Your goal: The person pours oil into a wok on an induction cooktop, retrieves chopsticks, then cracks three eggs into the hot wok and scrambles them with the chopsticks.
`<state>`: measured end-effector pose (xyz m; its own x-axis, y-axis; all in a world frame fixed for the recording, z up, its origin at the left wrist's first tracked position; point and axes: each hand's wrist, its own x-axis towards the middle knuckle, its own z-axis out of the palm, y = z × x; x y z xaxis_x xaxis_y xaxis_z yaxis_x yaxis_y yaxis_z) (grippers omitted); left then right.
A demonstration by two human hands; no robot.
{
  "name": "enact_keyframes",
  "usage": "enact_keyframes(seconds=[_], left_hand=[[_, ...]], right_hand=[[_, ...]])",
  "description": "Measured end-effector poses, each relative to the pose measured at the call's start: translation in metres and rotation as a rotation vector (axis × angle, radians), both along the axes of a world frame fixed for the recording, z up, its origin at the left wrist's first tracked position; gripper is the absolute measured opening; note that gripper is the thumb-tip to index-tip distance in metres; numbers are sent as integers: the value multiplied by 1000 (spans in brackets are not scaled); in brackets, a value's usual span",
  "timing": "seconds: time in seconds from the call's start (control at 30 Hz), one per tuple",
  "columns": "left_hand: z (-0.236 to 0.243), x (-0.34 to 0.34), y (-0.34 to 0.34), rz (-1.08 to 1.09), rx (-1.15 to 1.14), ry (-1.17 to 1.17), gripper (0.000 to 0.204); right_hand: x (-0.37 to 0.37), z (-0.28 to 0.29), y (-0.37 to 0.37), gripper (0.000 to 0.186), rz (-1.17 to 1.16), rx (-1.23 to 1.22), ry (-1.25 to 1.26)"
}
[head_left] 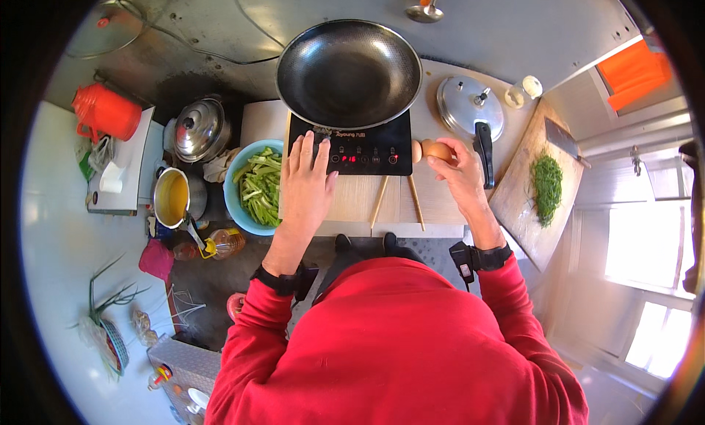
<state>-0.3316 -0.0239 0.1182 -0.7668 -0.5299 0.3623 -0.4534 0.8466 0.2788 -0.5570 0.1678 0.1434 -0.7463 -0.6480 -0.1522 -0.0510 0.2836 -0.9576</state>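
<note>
A black wok (351,74) sits on the black induction cooker (367,142), whose panel shows red lit digits. My left hand (305,182) lies over the cooker's left edge with fingers stretched out, nothing in it. At the cooker's right side my right hand (461,177) grips a brown egg (439,152) between thumb and fingers. A second egg (416,152) shows just left of it, against the cooker's edge. A pair of wooden chopsticks (416,203) lies on the counter in front of the cooker.
Left stands a blue bowl of cut green vegetables (261,186), beside a pot of yellow liquid (173,197). On the right are a pressure cooker lid (468,105) and a cutting board (514,193) with chopped greens (546,190) and a cleaver (562,138).
</note>
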Motion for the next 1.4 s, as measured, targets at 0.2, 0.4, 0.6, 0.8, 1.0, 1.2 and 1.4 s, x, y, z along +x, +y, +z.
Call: enact_keyframes(seconds=[0.2,0.4,0.6,0.8,1.0,1.2,1.4], left_hand=[[-7,3,-5,-24,65,-51,62],[-1,-4,-5,-47,-25,-75,63],[-1,-12,-12,-14,-45,-112,58],[-3,-17,-9,-48,-67,-35,52],[-8,-19,-9,-18,-92,-48,46],[-7,-15,-5,62,-40,-92,58],[-4,-14,-2,119,-11,-141,69]], right_hand=[[12,0,26,44,-32,187,-204],[0,-11,2,47,6,-12,83],[-6,1,-21,46,57,41,98],[-17,10,-47,42,132,48,180],[-29,-11,-63,41,109,58,92],[-41,-21,-70,45,21,-1,233],[-51,-31,-84,43,-18,4,428]])
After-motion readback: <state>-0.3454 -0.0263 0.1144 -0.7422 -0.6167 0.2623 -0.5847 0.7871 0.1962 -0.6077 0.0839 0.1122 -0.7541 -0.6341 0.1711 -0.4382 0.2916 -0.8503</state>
